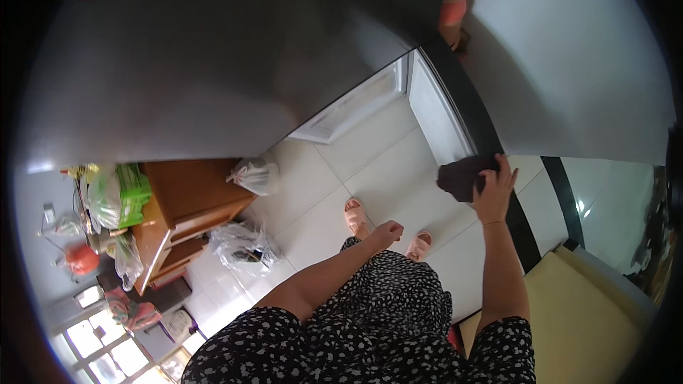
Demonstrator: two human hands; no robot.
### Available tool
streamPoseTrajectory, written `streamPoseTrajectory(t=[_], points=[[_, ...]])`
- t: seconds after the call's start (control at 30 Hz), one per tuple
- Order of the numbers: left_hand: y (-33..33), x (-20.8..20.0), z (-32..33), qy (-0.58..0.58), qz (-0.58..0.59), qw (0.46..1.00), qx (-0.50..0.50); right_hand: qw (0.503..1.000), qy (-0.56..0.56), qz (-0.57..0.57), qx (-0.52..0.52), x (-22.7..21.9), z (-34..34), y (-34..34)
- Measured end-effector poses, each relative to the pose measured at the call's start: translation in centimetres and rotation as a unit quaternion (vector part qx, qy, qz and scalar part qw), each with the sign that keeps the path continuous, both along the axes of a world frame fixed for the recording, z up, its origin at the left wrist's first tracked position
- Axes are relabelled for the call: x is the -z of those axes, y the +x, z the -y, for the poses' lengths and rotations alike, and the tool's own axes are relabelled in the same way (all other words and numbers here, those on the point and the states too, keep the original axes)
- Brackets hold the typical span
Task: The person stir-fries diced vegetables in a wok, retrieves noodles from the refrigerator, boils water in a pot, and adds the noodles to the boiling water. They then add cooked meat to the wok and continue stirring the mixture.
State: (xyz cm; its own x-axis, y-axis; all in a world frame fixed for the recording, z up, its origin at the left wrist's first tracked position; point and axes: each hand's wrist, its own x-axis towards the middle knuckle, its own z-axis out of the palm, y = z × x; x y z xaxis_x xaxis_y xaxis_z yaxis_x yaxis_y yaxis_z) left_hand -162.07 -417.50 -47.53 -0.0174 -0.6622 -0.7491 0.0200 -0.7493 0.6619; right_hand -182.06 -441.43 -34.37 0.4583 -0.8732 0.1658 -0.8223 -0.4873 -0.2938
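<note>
Right hand (492,195) — grip pinching dark cloth (461,178) by white door (435,110) — left hand (386,235) curled fist-like

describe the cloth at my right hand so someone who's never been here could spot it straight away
Start from the pale tiled floor and move to its right side, where a white panel stands. At that panel's lower end in the picture, find the right hand and the cloth at its fingers: plain, dark and crumpled, unlike the pale surfaces beside it.

A home — pink slippers (420,245), tiled floor (313,203), wooden cabinet (192,188) topped with plastic bags (105,198).
</note>
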Motion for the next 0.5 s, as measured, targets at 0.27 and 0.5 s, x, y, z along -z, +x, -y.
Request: streamPoseTrajectory(t=[0.27,0.5], points=[[10.8,2.2,9.1,-0.174,0.304,0.933,-0.081,0.997,-0.039,0.057,0.027,0.2,7.2,-3.6],[20.0,4.7,17.7,-0.341,0.525,0.770,-0.122,0.987,-0.029,0.122,0.100,1.7,10.7,-3.8]])
